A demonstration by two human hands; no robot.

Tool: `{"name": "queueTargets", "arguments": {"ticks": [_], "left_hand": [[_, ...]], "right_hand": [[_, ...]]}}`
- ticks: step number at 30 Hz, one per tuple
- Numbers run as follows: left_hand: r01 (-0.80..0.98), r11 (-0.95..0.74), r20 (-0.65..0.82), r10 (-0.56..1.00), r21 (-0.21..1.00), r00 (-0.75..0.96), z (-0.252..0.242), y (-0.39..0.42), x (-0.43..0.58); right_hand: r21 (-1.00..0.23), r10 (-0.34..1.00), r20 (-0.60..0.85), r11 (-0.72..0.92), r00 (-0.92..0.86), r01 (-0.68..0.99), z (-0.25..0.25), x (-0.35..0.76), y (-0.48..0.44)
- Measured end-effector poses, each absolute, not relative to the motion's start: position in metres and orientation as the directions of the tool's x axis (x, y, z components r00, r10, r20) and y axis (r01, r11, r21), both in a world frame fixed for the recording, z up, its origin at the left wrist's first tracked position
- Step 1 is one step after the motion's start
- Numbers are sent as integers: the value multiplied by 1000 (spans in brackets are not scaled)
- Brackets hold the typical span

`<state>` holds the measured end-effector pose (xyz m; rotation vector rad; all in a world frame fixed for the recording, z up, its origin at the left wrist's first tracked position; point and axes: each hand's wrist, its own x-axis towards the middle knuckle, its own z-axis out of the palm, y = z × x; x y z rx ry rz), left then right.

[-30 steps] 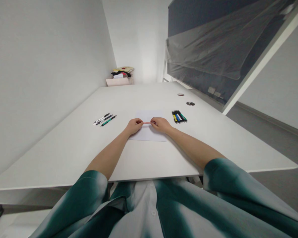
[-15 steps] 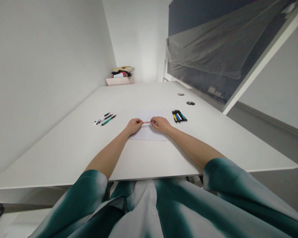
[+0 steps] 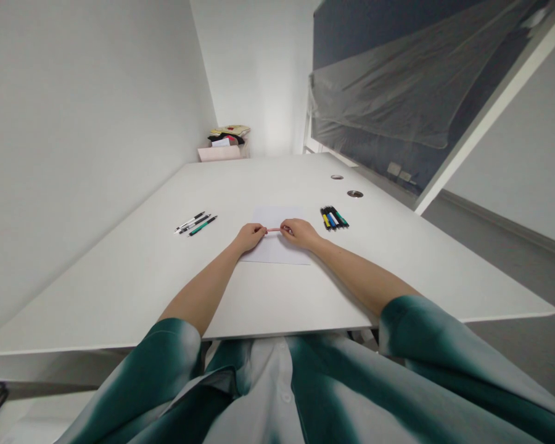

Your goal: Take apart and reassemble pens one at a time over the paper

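Between my two hands a slim pink pen (image 3: 274, 230) lies level, its ends hidden in my fingers. My left hand (image 3: 250, 238) pinches the left end with its fingertips. At the other end my right hand (image 3: 300, 234) has its thumb and fingers closed on the pen. Beneath both hands is a sheet of white paper (image 3: 277, 253) on the white table (image 3: 277, 296). To the left lie several pens (image 3: 197, 223), white, black and green. On the right a row of pens (image 3: 333, 218) in yellow, blue, white and green with black parts lies close together.
Two round metal-rimmed grommets (image 3: 355, 194) are set into the table at the right. An open box (image 3: 219, 153) with folded cloth items stands at the far end. A wall (image 3: 97, 111) borders the left side; a plastic-covered dark panel (image 3: 388, 92) stands at the right.
Both hands keep the pink pen in nearly the same place over the paper. The whole view has shifted very slightly; the other pens lie as before.
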<state>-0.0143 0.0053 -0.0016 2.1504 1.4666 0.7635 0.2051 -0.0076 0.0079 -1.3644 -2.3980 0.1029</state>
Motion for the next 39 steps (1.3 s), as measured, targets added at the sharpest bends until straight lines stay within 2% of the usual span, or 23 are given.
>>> {"name": "queueTargets", "arguments": {"ticks": [13, 25, 32, 39], "left_hand": [[669, -360, 228, 932, 650, 281, 3, 2, -13], [736, -367, 227, 930, 569, 289, 4, 0, -12], [789, -399, 241, 916, 468, 321, 4, -2, -10], [778, -428, 314, 898, 460, 308, 4, -3, -10]], "right_hand": [[-205, 838, 265, 533, -477, 821, 6, 204, -6], [-201, 850, 235, 517, -472, 832, 7, 204, -7], [-190, 857, 207, 508, -472, 840, 7, 203, -7], [-251, 851, 241, 520, -467, 817, 4, 205, -6]]}}
